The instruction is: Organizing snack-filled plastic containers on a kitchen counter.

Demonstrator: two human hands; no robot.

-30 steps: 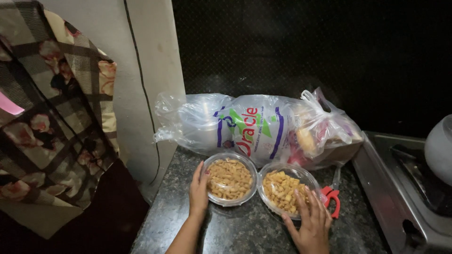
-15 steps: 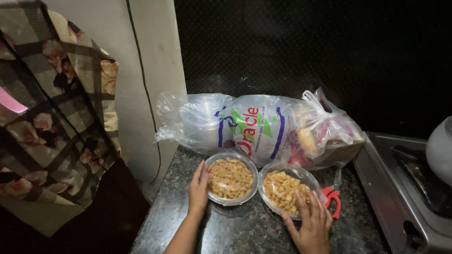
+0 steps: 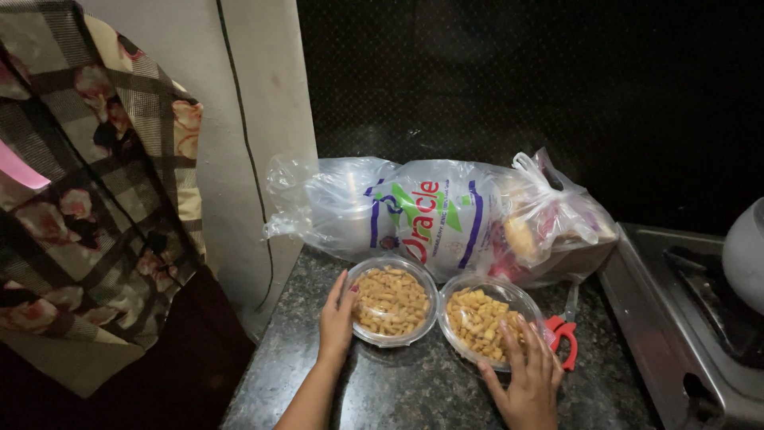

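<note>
My left hand (image 3: 336, 318) open flat against one snack bowl (image 3: 391, 301), my right hand (image 3: 527, 381) spread wide on the other bowl (image 3: 481, 320) (red scissors (image 3: 563, 338) just beside), dark stone counter (image 3: 422, 390)

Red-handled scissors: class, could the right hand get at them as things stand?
Probably yes: the scissors lie uncovered on the counter just beside the right hand, which only rests on the right bowl.

A home kitchen, seen from above a dark speckled stone countertop (image 3: 414, 390). A stainless-steel gas stove (image 3: 676, 334) stands at the right edge of the counter, with a pale rounded pot (image 3: 746, 255) on it. Two round clear plastic bowls of fried snack pieces (image 3: 391, 301) (image 3: 480, 320) sit beside bulging clear plastic grocery bags (image 3: 446, 211). Red-handled scissors (image 3: 563, 338) lie nearby. A plaid floral cloth (image 3: 87, 199) hangs by the cream wall (image 3: 255, 95).
</note>
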